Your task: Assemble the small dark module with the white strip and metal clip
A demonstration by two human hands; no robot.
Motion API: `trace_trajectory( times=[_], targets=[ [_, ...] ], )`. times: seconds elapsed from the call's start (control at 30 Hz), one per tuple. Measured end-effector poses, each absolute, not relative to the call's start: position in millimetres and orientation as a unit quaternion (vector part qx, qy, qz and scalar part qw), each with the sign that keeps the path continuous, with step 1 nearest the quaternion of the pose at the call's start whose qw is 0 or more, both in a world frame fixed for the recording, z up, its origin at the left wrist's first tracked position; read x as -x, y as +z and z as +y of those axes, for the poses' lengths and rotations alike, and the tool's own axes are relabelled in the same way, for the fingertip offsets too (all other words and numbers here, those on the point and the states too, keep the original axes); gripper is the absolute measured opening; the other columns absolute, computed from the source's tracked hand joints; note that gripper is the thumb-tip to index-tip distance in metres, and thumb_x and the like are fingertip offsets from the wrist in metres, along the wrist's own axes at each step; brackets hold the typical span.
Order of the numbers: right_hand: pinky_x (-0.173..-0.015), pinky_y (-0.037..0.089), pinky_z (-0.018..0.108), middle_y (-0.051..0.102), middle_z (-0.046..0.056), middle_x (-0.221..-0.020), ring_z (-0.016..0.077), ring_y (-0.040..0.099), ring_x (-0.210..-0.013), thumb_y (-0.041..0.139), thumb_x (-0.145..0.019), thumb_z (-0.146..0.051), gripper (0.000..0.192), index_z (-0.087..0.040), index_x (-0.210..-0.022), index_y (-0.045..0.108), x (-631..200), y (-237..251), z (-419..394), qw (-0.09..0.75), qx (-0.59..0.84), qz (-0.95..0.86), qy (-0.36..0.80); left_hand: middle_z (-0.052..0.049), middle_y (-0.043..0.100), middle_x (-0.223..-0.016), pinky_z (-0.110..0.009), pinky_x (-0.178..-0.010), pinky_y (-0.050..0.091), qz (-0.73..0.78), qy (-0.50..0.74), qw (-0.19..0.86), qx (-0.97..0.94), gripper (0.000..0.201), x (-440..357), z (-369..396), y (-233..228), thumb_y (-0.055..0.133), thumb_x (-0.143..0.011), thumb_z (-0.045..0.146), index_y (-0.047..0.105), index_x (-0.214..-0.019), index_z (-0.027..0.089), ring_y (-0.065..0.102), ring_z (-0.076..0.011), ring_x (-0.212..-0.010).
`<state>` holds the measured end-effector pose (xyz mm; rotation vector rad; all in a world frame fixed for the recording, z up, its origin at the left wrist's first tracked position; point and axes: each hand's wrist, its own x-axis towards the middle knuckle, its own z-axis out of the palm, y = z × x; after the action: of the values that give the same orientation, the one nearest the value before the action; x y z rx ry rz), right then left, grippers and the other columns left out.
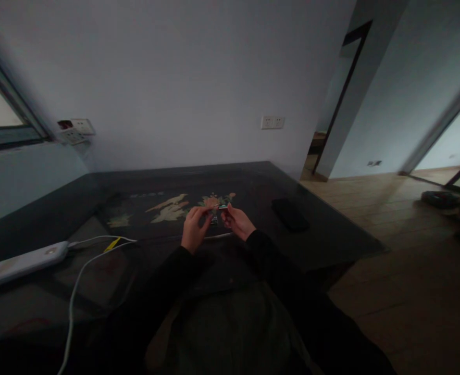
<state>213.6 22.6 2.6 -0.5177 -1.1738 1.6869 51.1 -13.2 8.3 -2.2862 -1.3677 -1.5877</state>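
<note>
My left hand (pixel 194 226) is over the dark table, its fingers bent together in a pinch; whatever lies between the fingertips is too small and dim to name. Facing it, my right hand (pixel 237 221) grips a small flat shiny piece (pixel 223 207) between thumb and fingers, its end pointing towards the left fingertips. Just below and between the hands shows a small dark object with pale markings (pixel 214 221). Its kind is unclear. Behind the fingers is a flower picture (pixel 211 201) on the tabletop, partly covered by the hands.
The dark glossy table (pixel 253 179) stands against a pale wall. To the right lies a flat black object (pixel 290 214). At left a white power strip (pixel 26 263) rests on the table, with its white cable (pixel 73 297) running to the front edge and bearing a yellow tag (pixel 112 244).
</note>
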Motion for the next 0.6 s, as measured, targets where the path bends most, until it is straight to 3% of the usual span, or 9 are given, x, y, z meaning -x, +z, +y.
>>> trace_trajectory(
  times=[0.2,0.6],
  targets=[
    [-0.046,0.031,0.02,0.054,0.0,-0.066,0.0073,0.044,-0.053,0.062,-0.073,-0.058,0.046,-0.014,-0.082,0.067,-206.1,1.7,18.3,0.448,0.226,-0.48,0.72,-0.006,0.058,-0.098,-0.035,-0.086,0.044,-0.448,-0.521,0.042,0.725,0.024,-49.7,-12.9,9.6,0.064,-0.079,0.024,0.061,-0.102,0.02,0.054,-0.0197,-0.094],
    [-0.047,0.036,0.02,0.06,0.001,-0.064,0.008,0.048,-0.053,0.067,-0.068,-0.057,0.045,-0.013,-0.079,0.067,-207.4,8.1,9.6,0.4,0.226,-0.479,0.748,-0.004,0.06,-0.084,-0.033,-0.079,0.044,-0.442,-0.52,0.042,0.73,0.01,-46.9,-10.9,8.4,0.065,-0.078,0.028,0.068,-0.084,0.02,0.056,-0.0186,-0.086]
  ],
)
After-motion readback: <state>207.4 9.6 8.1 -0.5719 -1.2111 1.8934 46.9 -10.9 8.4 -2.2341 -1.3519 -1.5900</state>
